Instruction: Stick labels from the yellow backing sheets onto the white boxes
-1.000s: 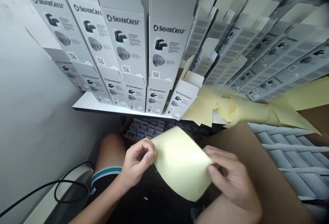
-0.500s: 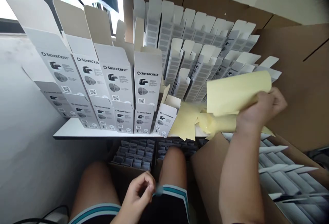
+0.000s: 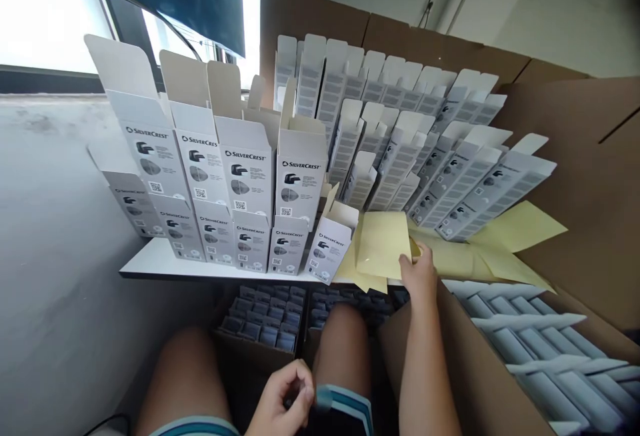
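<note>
My right hand (image 3: 419,271) reaches forward to the white shelf edge and pinches the corner of a pale yellow sheet (image 3: 383,244) that stands against the open white product boxes (image 3: 299,176). More yellow sheets (image 3: 505,239) lie to its right under the leaning boxes. My left hand (image 3: 281,399) rests low over my lap between my knees, fingers curled in a pinch around something small that I cannot make out.
Rows of open SilverCrest boxes stand on a white shelf (image 3: 155,261). Below it sit trays of small dark items (image 3: 265,313). A brown carton (image 3: 505,383) with white dividers is at right. Cardboard walls stand behind, a grey wall at left.
My right hand came down and left from the raised position, bringing a yellow sheet onto the shelf by the boxes. My left hand stayed in my lap. The view tilted upward.
</note>
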{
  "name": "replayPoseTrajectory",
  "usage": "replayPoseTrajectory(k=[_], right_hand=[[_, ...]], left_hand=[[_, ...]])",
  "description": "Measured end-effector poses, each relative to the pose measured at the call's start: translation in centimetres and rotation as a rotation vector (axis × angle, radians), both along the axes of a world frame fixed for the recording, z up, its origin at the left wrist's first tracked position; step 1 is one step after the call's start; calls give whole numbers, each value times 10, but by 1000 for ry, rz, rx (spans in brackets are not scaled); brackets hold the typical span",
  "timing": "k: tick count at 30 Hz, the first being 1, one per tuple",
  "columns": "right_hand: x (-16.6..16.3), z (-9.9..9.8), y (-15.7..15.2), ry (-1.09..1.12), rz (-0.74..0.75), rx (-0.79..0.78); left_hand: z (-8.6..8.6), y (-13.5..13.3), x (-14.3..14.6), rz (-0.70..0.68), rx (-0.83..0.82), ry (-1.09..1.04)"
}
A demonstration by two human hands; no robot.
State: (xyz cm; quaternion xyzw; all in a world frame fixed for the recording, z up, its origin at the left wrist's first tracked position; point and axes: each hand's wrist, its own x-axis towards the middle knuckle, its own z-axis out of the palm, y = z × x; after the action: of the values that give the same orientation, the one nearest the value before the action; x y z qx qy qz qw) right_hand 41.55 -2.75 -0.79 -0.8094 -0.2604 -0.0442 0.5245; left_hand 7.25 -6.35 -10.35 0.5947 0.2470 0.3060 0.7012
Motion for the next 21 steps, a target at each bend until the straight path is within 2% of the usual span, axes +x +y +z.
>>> replayPoseTrajectory(k=[4,7,9,12,14,17,21], right_hand=[[-26,-5,-14,-187,-16,-118],[-59,-11,-28,-299,83,-104],[-84,-10,-38,-185,306,-61],[-119,-1,-50,73,787,-85],[-135,6,-53,142,969,-75],[-142,10,-53,132,1017,-17],[-126,2,-48,70,977,112]], left_hand=[[6,7,3,82,126,54],[20,22,11,121,230,70],[32,35,18,140,321,67],[52,53,28,167,477,58],[62,61,33,173,557,48],[69,68,39,165,615,42],[63,72,43,190,634,-56]])
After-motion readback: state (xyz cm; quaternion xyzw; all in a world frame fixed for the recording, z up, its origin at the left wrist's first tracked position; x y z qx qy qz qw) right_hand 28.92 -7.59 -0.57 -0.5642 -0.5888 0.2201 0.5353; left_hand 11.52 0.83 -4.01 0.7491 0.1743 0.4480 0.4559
